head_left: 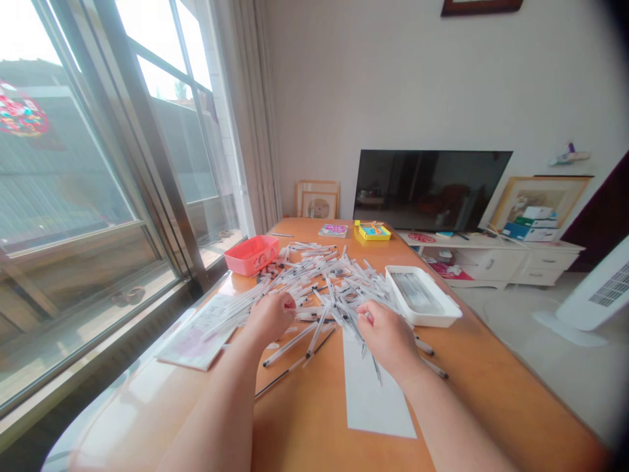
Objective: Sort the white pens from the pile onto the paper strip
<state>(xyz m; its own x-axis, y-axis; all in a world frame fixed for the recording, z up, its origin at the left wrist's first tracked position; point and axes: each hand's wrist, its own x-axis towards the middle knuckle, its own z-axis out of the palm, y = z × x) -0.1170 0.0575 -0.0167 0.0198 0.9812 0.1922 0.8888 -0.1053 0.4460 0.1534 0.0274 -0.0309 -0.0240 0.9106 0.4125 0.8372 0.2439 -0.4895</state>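
A large heap of white, clear-barrelled pens with black ends (319, 269) is spread over the wooden table in front of me. My left hand (272, 318) is closed at the near left of the heap, its fingertips pinching what looks like a pen. Opposite it, my right hand (388, 333) is closed with thumb and forefinger together around thin pen pieces, partly hidden by the fingers. Several dark-tipped pieces poke out below that hand, above a white sheet of paper (376, 403). Loose pens (295, 342) lie between the two hands.
A white tray (445, 317) with pens inside stands right of the heap, and a red basket (251, 255) at its left. A booklet (196, 334) lies near the window side. Farther back are a yellow box (374, 234) and a colourful packet (333, 231).
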